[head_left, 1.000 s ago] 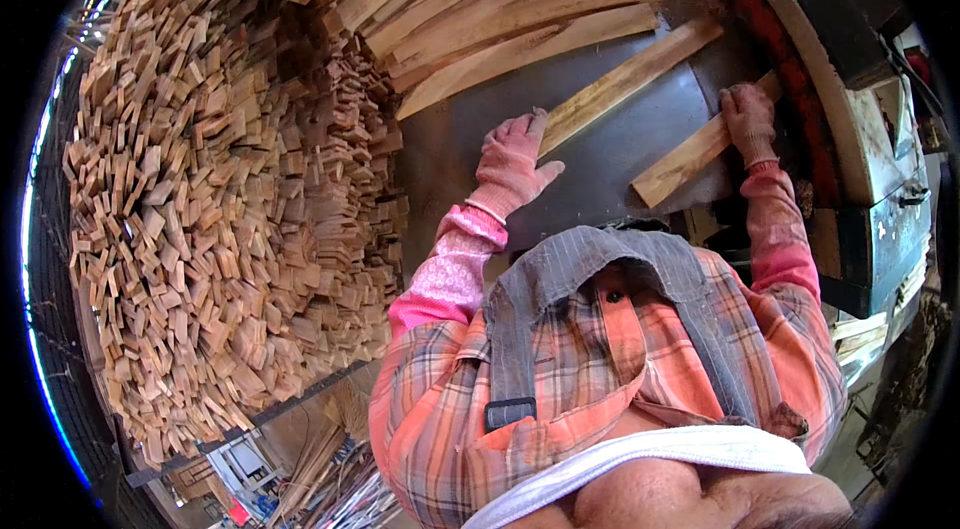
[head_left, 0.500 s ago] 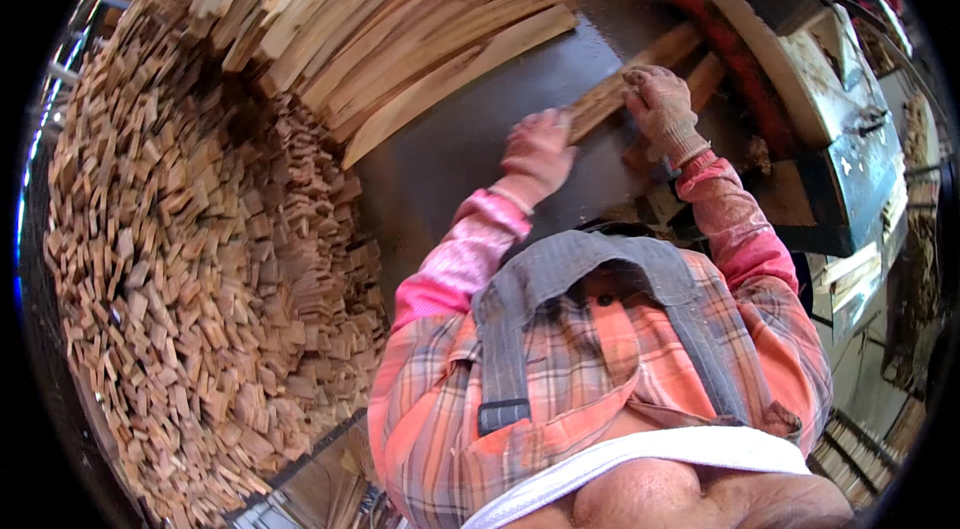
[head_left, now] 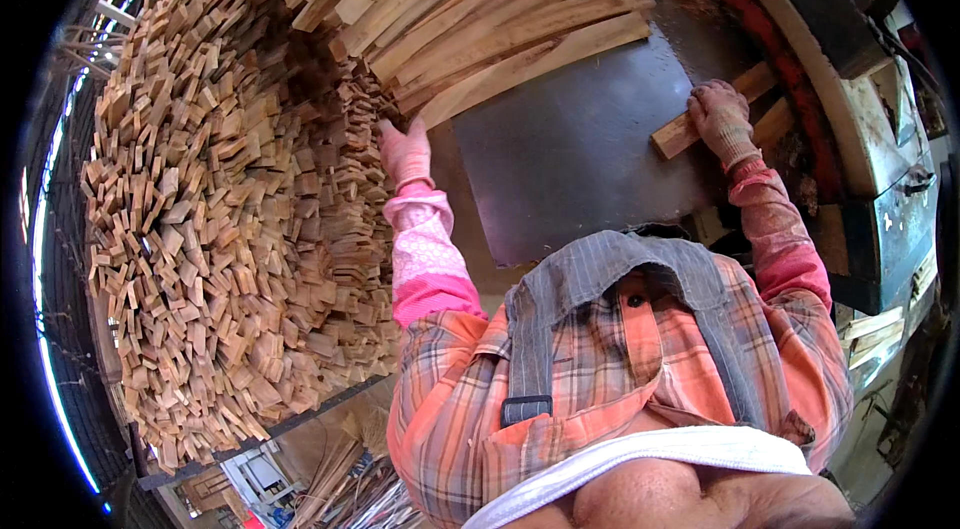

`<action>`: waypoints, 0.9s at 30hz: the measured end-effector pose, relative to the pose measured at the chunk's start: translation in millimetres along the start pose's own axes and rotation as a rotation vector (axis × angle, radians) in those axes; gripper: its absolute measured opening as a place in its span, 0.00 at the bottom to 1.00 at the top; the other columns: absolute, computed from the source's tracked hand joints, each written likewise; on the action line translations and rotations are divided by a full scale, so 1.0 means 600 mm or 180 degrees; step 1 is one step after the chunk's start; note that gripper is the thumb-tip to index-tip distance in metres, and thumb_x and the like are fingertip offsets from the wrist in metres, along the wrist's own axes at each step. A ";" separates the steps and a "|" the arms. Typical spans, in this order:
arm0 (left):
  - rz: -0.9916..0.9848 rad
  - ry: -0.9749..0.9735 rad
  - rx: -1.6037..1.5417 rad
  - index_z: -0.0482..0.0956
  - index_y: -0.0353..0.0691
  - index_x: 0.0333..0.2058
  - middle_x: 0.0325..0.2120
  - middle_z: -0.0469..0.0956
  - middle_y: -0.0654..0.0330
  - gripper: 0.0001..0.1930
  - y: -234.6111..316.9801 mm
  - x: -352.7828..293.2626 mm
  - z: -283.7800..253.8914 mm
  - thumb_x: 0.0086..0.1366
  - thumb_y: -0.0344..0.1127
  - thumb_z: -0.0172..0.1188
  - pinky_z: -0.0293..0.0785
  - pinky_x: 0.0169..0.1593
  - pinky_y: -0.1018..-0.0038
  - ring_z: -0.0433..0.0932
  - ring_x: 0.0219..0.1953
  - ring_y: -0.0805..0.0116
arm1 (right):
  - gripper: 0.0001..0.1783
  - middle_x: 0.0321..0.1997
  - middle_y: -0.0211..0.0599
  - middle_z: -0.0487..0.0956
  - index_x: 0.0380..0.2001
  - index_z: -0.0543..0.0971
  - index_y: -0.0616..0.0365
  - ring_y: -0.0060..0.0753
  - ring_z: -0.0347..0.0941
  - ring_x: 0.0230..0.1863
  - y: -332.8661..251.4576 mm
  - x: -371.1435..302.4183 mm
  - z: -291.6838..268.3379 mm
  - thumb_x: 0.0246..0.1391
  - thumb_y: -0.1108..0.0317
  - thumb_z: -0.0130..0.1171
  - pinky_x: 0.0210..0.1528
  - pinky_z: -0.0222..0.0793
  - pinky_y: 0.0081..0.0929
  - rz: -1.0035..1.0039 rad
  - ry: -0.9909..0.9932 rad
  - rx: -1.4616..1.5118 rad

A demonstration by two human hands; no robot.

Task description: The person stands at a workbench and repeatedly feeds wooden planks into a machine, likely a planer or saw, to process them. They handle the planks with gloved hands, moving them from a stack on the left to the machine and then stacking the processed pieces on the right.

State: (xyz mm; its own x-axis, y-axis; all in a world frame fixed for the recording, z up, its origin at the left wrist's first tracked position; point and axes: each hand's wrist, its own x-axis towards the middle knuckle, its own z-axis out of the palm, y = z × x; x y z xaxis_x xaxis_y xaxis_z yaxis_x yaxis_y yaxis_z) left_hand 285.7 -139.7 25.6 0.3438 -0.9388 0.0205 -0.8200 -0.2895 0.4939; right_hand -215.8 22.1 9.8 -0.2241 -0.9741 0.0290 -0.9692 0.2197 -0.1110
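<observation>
The short board (head_left: pixel 677 135) lies at the right side of the dark table (head_left: pixel 570 159). It is flat, light brown wood with straight sides and a square end. The right hand (head_left: pixel 722 114) is in a glove and is folded over the middle of it, fingers bent down. I can't see the fingertips well.

The left hand (head_left: pixel 405 154) is off the table's left side, with thumb and fingers spread apart. It is by the near end of the long board (head_left: pixel 540 67), which lies along the table's far side. I can't tell if it touches.

The short board should be light and stiff, not easy to break. It may feel rough, so gloves could help. The middle looks best to grab. The long board is paler and might wobble, so two hands would be better.
</observation>
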 end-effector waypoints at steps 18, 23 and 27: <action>0.1028 0.0167 0.0228 0.73 0.44 0.64 0.63 0.72 0.39 0.31 0.000 -0.014 -0.066 0.64 0.46 0.67 0.72 0.64 0.56 0.75 0.61 0.40 | 0.17 0.42 0.37 0.83 0.36 0.87 0.48 0.45 0.77 0.53 -0.262 0.101 0.016 0.57 0.50 0.59 0.56 0.73 0.45 -0.1251 0.0271 0.0380; 0.0580 0.0120 -0.0126 0.66 0.40 0.69 0.66 0.70 0.39 0.41 0.062 0.100 -0.072 0.61 0.46 0.71 0.68 0.68 0.58 0.72 0.66 0.43 | 0.17 0.46 0.44 0.83 0.39 0.86 0.53 0.49 0.77 0.54 -0.069 0.051 0.037 0.61 0.55 0.55 0.57 0.73 0.47 -0.0451 0.0557 0.0374; 0.0911 -0.0008 -0.1027 0.66 0.31 0.67 0.64 0.72 0.37 0.41 0.009 0.180 -0.059 0.59 0.42 0.73 0.67 0.68 0.61 0.72 0.66 0.46 | 0.18 0.50 0.35 0.81 0.43 0.84 0.54 0.43 0.71 0.63 -0.003 0.014 -0.008 0.64 0.54 0.53 0.63 0.67 0.45 -0.0284 0.0268 0.0240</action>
State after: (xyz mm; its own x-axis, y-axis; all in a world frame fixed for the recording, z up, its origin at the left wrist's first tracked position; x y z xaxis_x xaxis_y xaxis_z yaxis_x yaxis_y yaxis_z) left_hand 334.9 -236.2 61.0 0.1220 -0.9733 0.1944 -0.6967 0.0555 0.7152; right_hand -216.2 13.8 15.3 -0.1483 -0.9810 0.1249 -0.9760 0.1248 -0.1783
